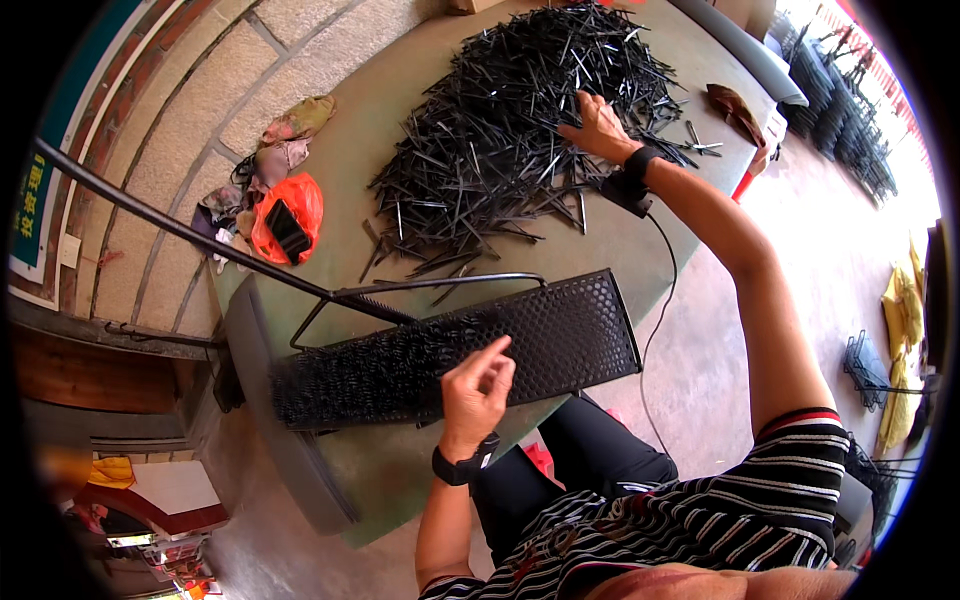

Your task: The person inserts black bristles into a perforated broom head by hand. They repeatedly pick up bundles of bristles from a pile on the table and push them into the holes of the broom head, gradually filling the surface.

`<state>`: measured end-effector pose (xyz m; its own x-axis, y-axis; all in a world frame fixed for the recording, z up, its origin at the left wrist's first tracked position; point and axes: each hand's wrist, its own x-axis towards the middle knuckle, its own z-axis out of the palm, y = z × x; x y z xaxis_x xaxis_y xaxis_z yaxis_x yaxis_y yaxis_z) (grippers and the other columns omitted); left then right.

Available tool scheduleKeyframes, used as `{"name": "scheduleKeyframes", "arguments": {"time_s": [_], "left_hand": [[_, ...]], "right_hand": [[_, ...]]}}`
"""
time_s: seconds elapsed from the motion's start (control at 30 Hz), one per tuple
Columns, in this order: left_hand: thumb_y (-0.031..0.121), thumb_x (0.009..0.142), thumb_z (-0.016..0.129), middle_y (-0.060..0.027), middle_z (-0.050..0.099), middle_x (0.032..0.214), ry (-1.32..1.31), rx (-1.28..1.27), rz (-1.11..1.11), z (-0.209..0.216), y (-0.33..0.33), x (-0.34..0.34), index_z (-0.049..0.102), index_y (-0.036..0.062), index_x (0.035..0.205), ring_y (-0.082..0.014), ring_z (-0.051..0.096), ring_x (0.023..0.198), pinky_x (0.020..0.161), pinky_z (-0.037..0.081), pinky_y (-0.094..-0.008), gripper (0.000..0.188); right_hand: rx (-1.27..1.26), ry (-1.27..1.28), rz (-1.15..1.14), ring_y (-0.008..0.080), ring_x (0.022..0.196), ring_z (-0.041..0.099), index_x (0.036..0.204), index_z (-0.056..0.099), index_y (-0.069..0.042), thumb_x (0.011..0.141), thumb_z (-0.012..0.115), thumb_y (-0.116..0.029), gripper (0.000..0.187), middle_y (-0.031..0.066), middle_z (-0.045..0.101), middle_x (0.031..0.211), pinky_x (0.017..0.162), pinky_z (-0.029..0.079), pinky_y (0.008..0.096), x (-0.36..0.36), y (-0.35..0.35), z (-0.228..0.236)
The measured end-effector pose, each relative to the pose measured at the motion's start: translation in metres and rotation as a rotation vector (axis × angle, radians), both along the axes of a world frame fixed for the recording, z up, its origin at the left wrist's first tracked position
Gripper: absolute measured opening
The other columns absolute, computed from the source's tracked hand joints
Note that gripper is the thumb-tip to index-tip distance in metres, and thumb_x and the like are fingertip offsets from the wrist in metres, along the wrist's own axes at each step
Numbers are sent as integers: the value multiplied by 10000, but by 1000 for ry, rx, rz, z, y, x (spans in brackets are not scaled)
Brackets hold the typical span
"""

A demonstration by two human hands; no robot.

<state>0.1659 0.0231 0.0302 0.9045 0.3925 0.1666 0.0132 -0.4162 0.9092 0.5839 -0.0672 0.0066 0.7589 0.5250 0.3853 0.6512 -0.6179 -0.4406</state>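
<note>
A long black panel with rows of honeycomb holes (pixel 575 325) lies slantwise near the table's front edge. Its left part is thickly covered with short black bristle-like pieces (pixel 370 372); holes show bare on the right part. My left hand (pixel 478 392) is over the panel's middle, where the bristly part ends. Its fingers are curled toward the thumb with the index forward; anything between them is too small to make out. At the right side of a large heap of thin black strips (pixel 520 130), my right hand (pixel 602 130) reaches in, fingers stretched and thumb apart.
A long black rod (pixel 190 235) runs from the panel's frame to the upper left. On the green table (pixel 340 180), a phone (pixel 288 232) lies on an orange plastic bag (pixel 315 205) beside crumpled cloths (pixel 285 150). A cable (pixel 668 300) hangs from my right wrist. Black racks (pixel 835 110) stand at the right.
</note>
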Motion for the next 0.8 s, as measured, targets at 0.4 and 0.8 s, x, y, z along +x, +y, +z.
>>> {"name": "scheduleKeyframes", "arguments": {"time_s": [0.4,0.8], "left_hand": [[37,786,680,-20,593,656,26,-30,89,-14,3,5,661,26,1020,-37,508,508,467,400,-189,235],[61,780,695,-21,597,665,27,-62,74,-14,6,5,650,26,1036,-49,507,496,469,401,-189,262]], "right_hand": [[-380,-374,761,403,1325,217,1427,209,-93,541,839,-450,1144,215,253,1412,1009,270,605,-76,77,9],[-432,-520,1343,353,1358,185,1433,208,-91,750,653,-470,899,180,231,1451,1048,200,537,-170,142,-35]]}}
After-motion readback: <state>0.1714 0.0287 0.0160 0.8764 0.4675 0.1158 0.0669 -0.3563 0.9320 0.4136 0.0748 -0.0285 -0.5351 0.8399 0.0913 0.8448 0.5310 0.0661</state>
